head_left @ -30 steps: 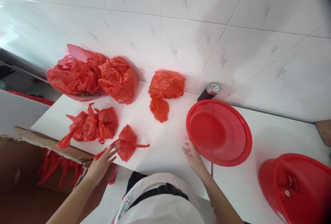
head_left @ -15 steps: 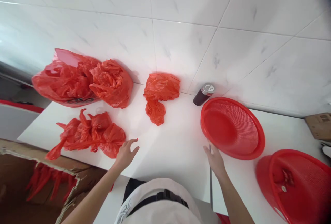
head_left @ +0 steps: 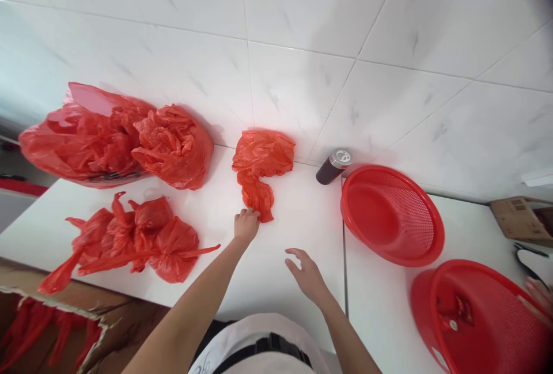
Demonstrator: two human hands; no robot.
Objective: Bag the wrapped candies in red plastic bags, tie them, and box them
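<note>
My left hand (head_left: 246, 226) is at the near end of a crumpled red plastic bag (head_left: 257, 192), its fingers closed on the edge. That bag trails from a heap of thin red plastic bags (head_left: 264, 152) against the wall. My right hand (head_left: 306, 275) is above the white table, empty, with thumb and fingers apart. Left of my left hand lie several tied red bags (head_left: 159, 241), filled and knotted, one tie end stretching toward my forearm. An oval red plastic basket (head_left: 374, 212) with mesh sides stands to the right of my right hand.
Two big stuffed red bags (head_left: 181, 149) stand at the back left. A dark tumbler (head_left: 329, 171) is near the wall. Another red basket (head_left: 425, 310) holds small items; another person's hand (head_left: 539, 296) is at its right. Cardboard boxes (head_left: 514, 215) (head_left: 125, 328) flank the table (head_left: 298, 212).
My left hand has left the tied bags, moved right and closed on the crumpled bag's end. My right hand has moved left, away from the basket. A person's hand has appeared at the right edge.
</note>
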